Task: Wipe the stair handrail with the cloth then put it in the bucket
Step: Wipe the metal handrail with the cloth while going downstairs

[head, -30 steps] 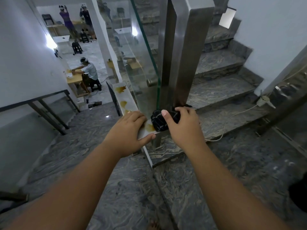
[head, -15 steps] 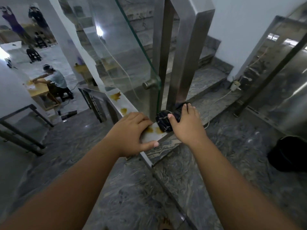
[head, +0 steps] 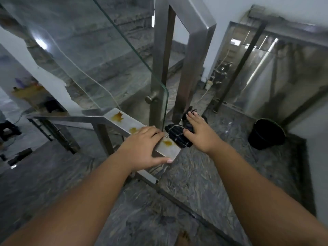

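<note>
A steel handrail (head: 122, 121) runs across the middle of the view and carries yellow-brown stains on its flat top. My left hand (head: 143, 147) lies over the rail's near end, thumb wrapped around its edge. A dark cloth with thin pale stripes (head: 177, 134) sits on the rail end beside the steel post. My right hand (head: 200, 131) presses flat on the cloth, fingers extended over it. A black bucket (head: 266, 134) stands on the floor to the right, about an arm's length from the cloth.
A glass panel (head: 99, 55) rises above the rail, fixed to tall steel posts (head: 188, 71). Grey marble stairs climb behind it. A steel-framed door (head: 276, 68) stands at the right. A cable and plug (head: 209, 84) lie by the wall. A seated person is at far left.
The view has swung to the right, bringing the bucket and steel door further into sight. My right hand has flattened over the cloth; my left hand stays on the rail end.
</note>
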